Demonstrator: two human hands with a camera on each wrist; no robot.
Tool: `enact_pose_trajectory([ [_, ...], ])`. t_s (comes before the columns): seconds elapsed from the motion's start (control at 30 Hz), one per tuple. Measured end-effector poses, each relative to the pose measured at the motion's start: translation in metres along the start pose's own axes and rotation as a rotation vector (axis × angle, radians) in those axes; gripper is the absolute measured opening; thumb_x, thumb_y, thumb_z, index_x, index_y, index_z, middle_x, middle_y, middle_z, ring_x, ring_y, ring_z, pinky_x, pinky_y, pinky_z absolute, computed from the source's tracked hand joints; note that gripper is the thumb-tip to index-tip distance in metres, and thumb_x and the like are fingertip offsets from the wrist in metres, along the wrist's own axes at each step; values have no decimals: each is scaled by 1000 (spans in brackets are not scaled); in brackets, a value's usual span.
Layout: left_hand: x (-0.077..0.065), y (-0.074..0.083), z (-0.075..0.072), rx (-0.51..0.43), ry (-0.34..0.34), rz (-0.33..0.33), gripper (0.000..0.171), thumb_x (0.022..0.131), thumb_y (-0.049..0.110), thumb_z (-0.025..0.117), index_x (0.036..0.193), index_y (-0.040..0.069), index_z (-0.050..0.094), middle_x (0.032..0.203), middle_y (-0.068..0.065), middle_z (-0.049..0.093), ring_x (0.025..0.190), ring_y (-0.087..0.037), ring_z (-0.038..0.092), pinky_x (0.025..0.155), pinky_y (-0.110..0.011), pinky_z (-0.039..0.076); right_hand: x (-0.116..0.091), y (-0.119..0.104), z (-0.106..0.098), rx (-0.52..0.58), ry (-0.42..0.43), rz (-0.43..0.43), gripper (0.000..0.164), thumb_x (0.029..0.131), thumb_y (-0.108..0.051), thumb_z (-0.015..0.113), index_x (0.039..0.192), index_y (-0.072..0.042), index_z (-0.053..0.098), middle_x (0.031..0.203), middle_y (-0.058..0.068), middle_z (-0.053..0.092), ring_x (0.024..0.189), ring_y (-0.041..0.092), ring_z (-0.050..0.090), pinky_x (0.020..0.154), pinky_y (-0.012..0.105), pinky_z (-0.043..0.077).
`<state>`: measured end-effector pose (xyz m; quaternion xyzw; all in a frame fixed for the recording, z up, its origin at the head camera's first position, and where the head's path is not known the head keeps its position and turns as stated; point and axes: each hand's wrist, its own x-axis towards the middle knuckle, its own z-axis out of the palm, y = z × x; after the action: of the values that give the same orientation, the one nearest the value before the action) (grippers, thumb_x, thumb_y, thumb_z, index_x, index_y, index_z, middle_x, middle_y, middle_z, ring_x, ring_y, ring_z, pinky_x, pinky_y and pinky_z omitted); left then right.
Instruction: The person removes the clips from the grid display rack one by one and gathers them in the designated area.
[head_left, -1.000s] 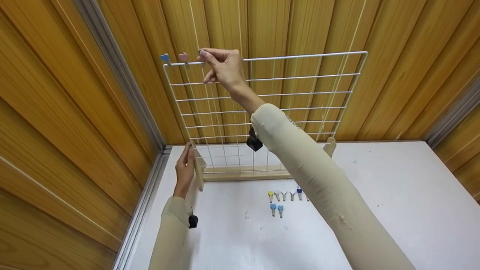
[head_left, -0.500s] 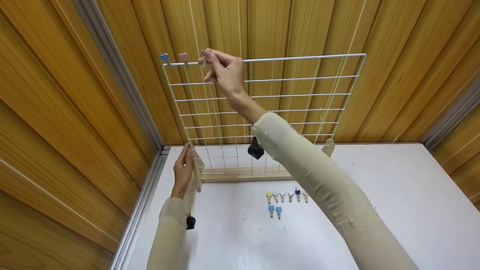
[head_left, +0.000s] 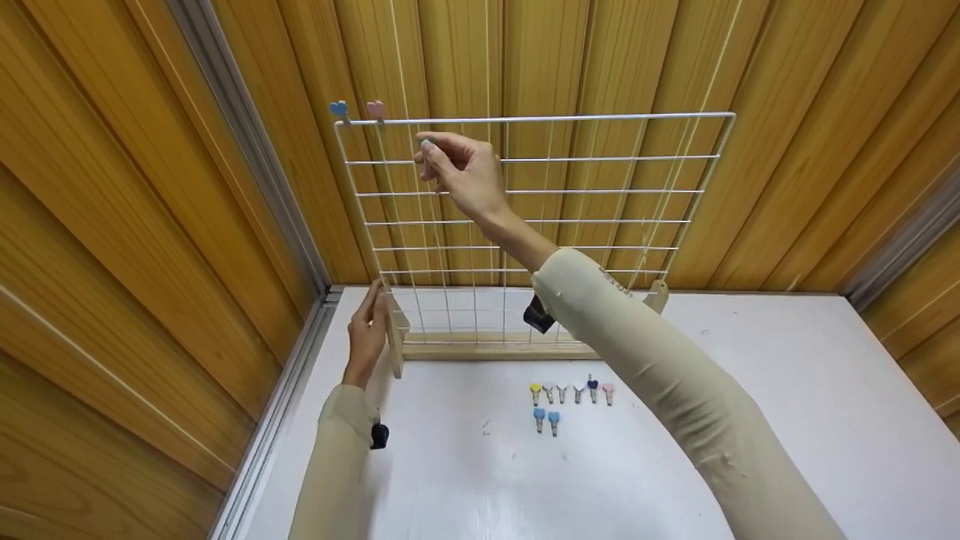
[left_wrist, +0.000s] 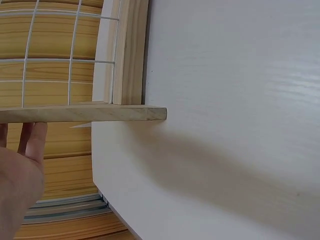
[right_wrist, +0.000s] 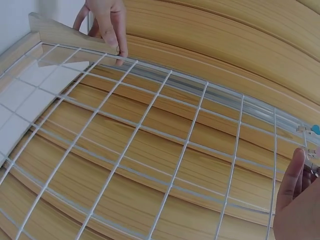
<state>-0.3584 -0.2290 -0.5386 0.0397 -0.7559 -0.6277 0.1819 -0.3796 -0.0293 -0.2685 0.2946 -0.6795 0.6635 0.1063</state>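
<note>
My right hand [head_left: 469, 176] pinches a small heart clothespin [head_left: 425, 142] between thumb and fingertips, just below the top wire of a white grid rack [head_left: 600, 157]. A bit of teal shows at the fingertips; the rest is mostly hidden. In the right wrist view a metal spring [right_wrist: 314, 171] shows by the fingers. My left hand [head_left: 367, 330] rests its extended fingers against the wooden side support [head_left: 394, 337] at the rack's left. A blue heart clothespin [head_left: 340, 109] and a pink heart clothespin [head_left: 376, 110] stand on the top wire near its left corner.
Several heart clothespins lie on the white table [head_left: 450, 465] in front of the rack, among them a yellow one [head_left: 535, 390], a dark blue one [head_left: 592, 385] and a light blue pair [head_left: 553, 418]. Wood-patterned panels [head_left: 585, 45] stand behind and at the sides.
My right hand has come down and slightly right, away from the top wire, with the clothespin still pinched. The left hand stays at the wooden support.
</note>
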Motion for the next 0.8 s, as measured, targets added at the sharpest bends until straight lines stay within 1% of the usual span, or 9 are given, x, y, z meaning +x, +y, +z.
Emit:
enact_pose_trajectory([
  [0.13,-2,-4,2,16,18,2,52,113,32,37,161,15,32,166,-13,34,152,-37,34,124,-54,31,-12,2,-9,16,-62,3,25,102,-2,59,125,6,68,99,14,75,75,10,68,62,18,57],
  [0.2,-3,-6,5,17,12,0,52,113,32,37,162,12,31,166,-15,33,153,-38,33,125,-54,29,-19,4,-16,30,-80,20,26,102,0,59,126,6,67,102,16,74,78,11,68,64,19,57],
  [0.33,0,-7,10,11,-16,-3,53,113,33,37,162,14,30,167,-12,32,154,-35,32,126,-51,29,-30,8,-32,40,-83,66,29,101,2,59,130,7,64,109,23,73,79,10,69,67,20,59],
  [0.4,2,-7,10,12,-29,1,53,113,33,37,162,15,29,167,-11,31,155,-33,31,126,-50,28,-35,10,-41,43,-83,96,30,101,1,59,130,7,62,111,23,73,80,10,70,68,21,59],
  [0.47,1,-7,8,23,-30,-8,53,113,34,37,162,16,29,168,-9,31,155,-32,30,127,-48,27,-42,11,-52,33,-93,136,30,101,0,60,131,6,62,112,20,74,83,10,71,70,22,60],
  [0.6,-2,-9,4,35,-14,-38,52,113,33,35,163,17,29,168,-8,30,155,-33,30,127,-49,27,-61,9,-86,0,-129,219,31,100,-3,63,130,5,61,115,17,74,88,11,72,76,27,62],
  [0.67,-3,-10,3,35,-14,-49,53,113,34,35,163,18,28,168,-8,29,155,-33,31,127,-50,27,-72,6,-107,-35,-138,243,33,100,-5,65,130,6,61,113,12,74,89,11,72,77,28,63],
  [0.73,-3,-10,4,27,-20,-43,53,113,34,35,163,18,27,169,-8,29,155,-34,30,127,-51,27,-83,4,-129,-66,-141,258,34,99,-6,66,130,6,61,109,7,74,89,11,72,76,28,63],
  [0.8,0,-9,5,28,-30,-40,54,113,36,35,163,18,27,169,-8,28,155,-34,30,127,-51,27,-94,4,-149,-104,-140,273,34,99,-8,68,129,5,62,104,-1,73,88,11,73,74,27,63],
])
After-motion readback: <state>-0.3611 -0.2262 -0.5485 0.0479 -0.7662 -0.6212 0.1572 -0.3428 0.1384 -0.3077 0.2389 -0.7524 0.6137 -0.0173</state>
